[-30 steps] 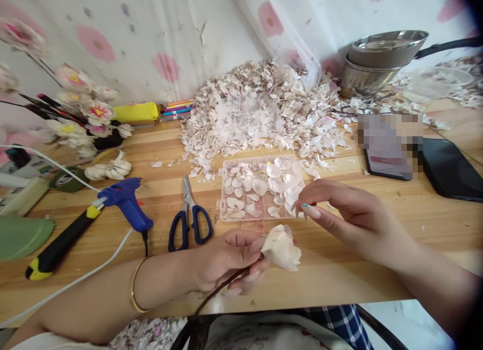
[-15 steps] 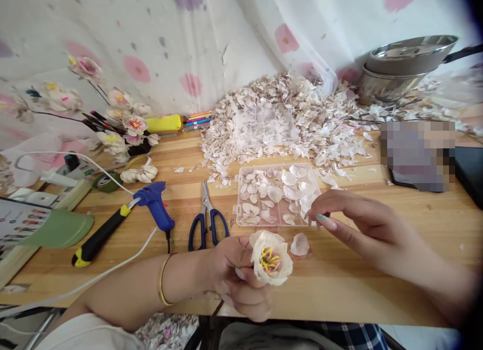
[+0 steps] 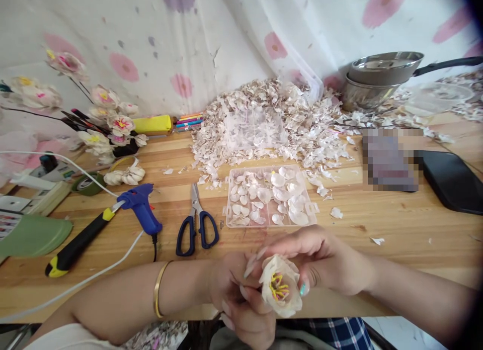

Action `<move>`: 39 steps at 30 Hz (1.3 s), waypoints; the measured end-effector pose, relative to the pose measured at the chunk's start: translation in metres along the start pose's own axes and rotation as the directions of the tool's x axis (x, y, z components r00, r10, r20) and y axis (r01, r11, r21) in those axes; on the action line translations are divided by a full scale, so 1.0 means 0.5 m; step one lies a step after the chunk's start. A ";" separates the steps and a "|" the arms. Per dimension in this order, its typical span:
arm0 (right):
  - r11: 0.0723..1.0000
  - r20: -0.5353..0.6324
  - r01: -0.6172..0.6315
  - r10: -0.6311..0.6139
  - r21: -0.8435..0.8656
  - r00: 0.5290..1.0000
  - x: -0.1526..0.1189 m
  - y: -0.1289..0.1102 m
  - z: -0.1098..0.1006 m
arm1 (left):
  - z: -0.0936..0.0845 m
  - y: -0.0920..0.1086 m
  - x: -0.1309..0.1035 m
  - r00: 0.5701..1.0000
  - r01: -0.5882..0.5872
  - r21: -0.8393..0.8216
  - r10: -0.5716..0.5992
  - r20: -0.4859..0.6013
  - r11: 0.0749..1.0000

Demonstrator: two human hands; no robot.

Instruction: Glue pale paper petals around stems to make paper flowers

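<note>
A cream-white flower (image 3: 281,285) with yellow and pink stamens faces up near the table's front edge. My left hand (image 3: 243,294) is closed around its base from the left. Curved over the flower's back and right side, my right hand (image 3: 320,262) touches it, with the thumb at the right petals and the fingertips close to my left fingers. Whether a loose petal is in my right fingers is hidden. Behind both hands lies a clear compartment box (image 3: 269,214) with pale petals in it.
Blue-handled scissors (image 3: 196,224), a blue glue gun (image 3: 141,204) and a black-yellow tool (image 3: 81,242) lie left. Behind the box is a petal heap (image 3: 309,123). Metal pans (image 3: 377,83) and a black phone (image 3: 453,181) are right; finished flowers (image 3: 121,122) stand left.
My right hand has moved from the box's right edge down and left to the flower. The loose petal on the table before the box no longer shows. The view has shifted right.
</note>
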State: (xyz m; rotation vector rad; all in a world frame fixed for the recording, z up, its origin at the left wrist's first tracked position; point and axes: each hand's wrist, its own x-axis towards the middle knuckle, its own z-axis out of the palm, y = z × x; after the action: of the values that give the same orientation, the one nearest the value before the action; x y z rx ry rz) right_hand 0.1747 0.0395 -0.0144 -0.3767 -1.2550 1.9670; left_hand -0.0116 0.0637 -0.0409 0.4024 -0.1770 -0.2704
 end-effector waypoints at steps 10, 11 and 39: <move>1.000 -0.072 0.019 -0.019 0.007 0.997 0.002 0.006 -0.001 | 0.000 0.004 0.001 0.988 -0.079 0.052 0.085 -0.129 0.996; 1.000 -0.074 0.022 -0.022 -0.008 0.997 0.000 0.005 -0.002 | 0.003 0.008 0.000 0.980 -0.115 0.080 0.126 -0.154 0.990; 0.999 0.051 -0.011 0.013 -0.037 0.999 -0.023 -0.008 0.009 | 0.017 0.022 0.002 0.893 -0.332 0.276 0.395 -0.216 0.902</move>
State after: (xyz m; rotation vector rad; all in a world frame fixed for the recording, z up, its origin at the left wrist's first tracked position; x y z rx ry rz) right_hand 0.1816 0.0291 -0.0105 -0.3546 -1.3256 1.9768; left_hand -0.0099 0.0700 -0.0284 0.6243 -0.0152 0.1830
